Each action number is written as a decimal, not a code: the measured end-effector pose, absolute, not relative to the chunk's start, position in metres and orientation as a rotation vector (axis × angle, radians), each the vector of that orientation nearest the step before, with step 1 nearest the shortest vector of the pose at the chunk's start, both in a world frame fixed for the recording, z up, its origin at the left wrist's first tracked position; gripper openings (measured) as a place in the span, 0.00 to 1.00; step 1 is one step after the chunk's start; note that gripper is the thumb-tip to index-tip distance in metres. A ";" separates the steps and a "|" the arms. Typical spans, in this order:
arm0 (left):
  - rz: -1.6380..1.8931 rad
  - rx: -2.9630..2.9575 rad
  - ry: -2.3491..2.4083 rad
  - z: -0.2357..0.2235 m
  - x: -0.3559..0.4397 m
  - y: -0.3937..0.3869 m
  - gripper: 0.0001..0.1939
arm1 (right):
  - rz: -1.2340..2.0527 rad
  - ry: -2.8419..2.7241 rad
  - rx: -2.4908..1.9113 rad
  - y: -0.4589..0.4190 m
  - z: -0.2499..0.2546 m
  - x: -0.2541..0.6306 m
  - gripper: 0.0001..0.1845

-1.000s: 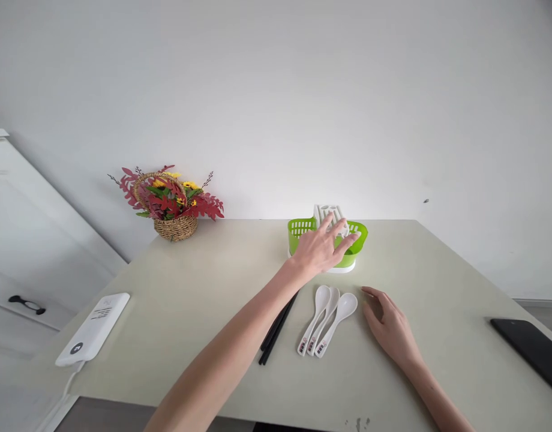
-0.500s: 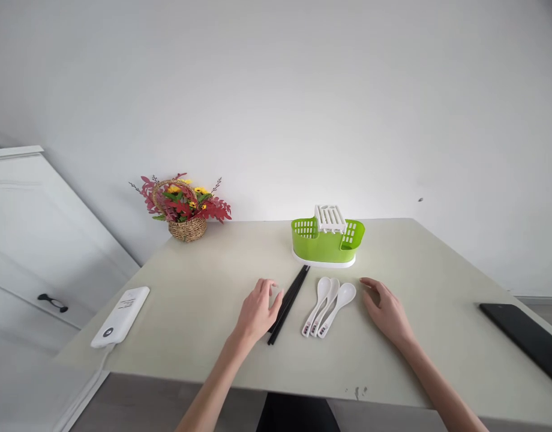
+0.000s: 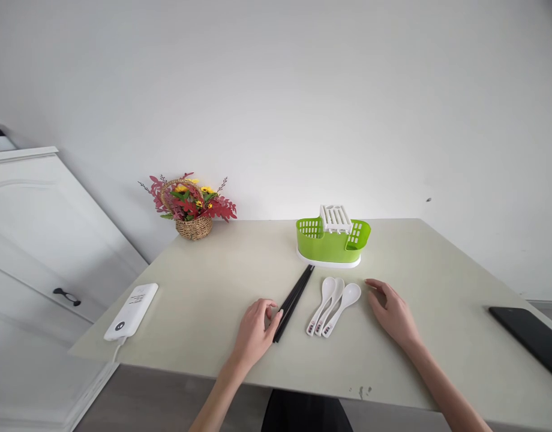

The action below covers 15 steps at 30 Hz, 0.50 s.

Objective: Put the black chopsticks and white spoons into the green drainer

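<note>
My left hand is beside a bundle of black chopsticks, its thumb tip at their left side. Thumb and forefinger are apart, and I cannot tell whether they touch the chopsticks. Several thin sticks lie together, slanting away toward a green caddy with a white slatted top and white base. To their right, three white spoons lie fanned, bowls away from me and printed handle ends toward me. My right hand rests on the table right of the spoons, fingers loosely apart, holding nothing.
A wicker basket of artificial flowers stands at the back left. A white power bank with a cable lies at the left edge, a black phone at the right. A white cabinet adjoins the table.
My left hand has moved back toward me along the chopsticks, to their near end. The right hand stays put on the table. The whole view has shifted slightly.
</note>
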<state>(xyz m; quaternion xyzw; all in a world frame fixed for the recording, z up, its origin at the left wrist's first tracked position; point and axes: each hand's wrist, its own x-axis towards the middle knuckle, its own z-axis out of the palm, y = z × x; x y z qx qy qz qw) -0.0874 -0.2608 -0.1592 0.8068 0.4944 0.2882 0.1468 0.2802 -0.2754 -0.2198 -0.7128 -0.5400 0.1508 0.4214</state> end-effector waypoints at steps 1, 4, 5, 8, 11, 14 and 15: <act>0.831 2.304 1.427 -0.159 -0.088 -0.261 0.11 | 0.385 -1.351 -1.798 -0.276 -0.219 0.280 0.22; 0.830 2.250 1.440 -0.160 -0.088 -0.261 0.10 | 0.396 -1.348 -1.831 -0.277 -0.218 0.279 0.22; 0.829 2.231 1.445 -0.160 -0.088 -0.260 0.11 | 0.395 -1.352 -1.838 -0.278 -0.217 0.279 0.22; 0.831 2.171 1.467 -0.162 -0.088 -0.259 0.11 | 0.386 -1.365 -1.853 -0.281 -0.215 0.278 0.22; 0.845 2.122 1.477 -0.163 -0.090 -0.258 0.12 | 0.379 -1.378 -1.865 -0.283 -0.215 0.277 0.22; 0.866 2.082 1.466 -0.163 -0.090 -0.258 0.11 | 0.371 -1.388 -1.870 -0.283 -0.215 0.278 0.22; 0.871 2.072 1.463 -0.163 -0.090 -0.258 0.10 | 0.371 -1.386 -1.874 -0.283 -0.215 0.278 0.22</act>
